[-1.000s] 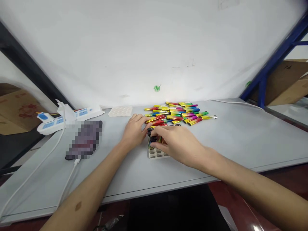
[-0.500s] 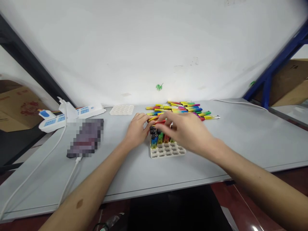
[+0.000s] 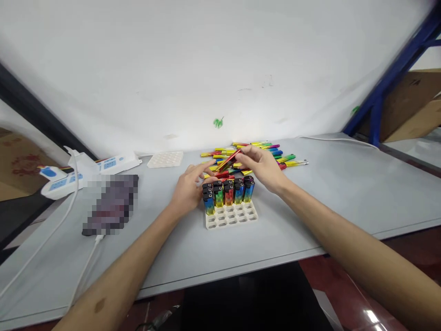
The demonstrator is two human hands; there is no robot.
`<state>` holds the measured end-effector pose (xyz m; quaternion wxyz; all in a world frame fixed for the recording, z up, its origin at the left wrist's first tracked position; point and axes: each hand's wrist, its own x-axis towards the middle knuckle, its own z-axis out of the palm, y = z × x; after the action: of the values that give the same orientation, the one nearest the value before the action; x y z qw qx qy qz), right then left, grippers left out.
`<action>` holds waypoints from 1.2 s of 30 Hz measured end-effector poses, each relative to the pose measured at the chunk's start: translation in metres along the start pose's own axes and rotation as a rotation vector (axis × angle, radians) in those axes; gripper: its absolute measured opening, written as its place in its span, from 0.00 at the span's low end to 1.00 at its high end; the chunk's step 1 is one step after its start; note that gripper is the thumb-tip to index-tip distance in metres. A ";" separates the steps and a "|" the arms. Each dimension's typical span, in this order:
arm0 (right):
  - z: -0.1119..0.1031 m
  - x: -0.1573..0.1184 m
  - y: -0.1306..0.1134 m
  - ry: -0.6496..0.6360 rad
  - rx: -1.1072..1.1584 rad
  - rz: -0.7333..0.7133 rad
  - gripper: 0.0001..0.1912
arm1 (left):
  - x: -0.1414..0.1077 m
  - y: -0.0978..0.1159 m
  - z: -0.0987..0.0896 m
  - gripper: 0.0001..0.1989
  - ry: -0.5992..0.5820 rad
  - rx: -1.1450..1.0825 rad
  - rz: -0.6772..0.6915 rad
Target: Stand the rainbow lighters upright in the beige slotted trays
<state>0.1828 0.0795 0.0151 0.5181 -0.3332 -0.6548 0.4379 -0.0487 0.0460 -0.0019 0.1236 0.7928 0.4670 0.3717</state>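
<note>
A white tray with holes (image 3: 232,216) stands on the grey table, its back rows filled with upright lighters (image 3: 228,195) in blue, green and red with black tops. My right hand (image 3: 263,168) pinches a red lighter (image 3: 228,161) by its end, tilted above the back of the tray. My left hand (image 3: 190,188) is at the tray's left back edge, fingers apart and stretched toward the red lighter's lower end; whether they touch it is unclear. Behind both hands lies a loose pile of shiny coloured lighters (image 3: 291,163).
Another white tray (image 3: 166,159) lies against the wall at the left back. A white power strip (image 3: 119,162) and a dark pixelated object (image 3: 115,202) with a white cable (image 3: 84,266) are at the left. Cardboard boxes stand beyond both sides of the table.
My right hand has risen from the tray toward the pile and now holds a red lighter. More upright lighters show in the tray. The camera view has shifted slightly.
</note>
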 end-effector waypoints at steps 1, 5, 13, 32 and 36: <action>-0.001 0.001 0.000 0.058 0.070 0.024 0.15 | 0.000 -0.004 0.000 0.25 -0.036 0.051 0.050; -0.014 0.005 0.002 0.263 0.233 0.156 0.19 | -0.001 -0.015 0.000 0.28 -0.201 0.232 0.154; -0.024 0.003 0.007 0.176 0.275 0.394 0.28 | 0.000 -0.018 -0.009 0.19 -0.219 0.358 0.029; -0.023 0.002 0.008 0.217 0.251 0.474 0.24 | 0.001 -0.015 -0.012 0.19 -0.247 0.472 -0.117; -0.020 0.002 0.008 0.229 0.226 0.485 0.26 | 0.001 -0.014 -0.011 0.18 -0.232 0.469 -0.118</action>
<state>0.2021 0.0887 0.0100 0.5027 -0.4675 -0.4405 0.5786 -0.0651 0.0523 -0.0013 0.0105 0.8083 0.5686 0.1523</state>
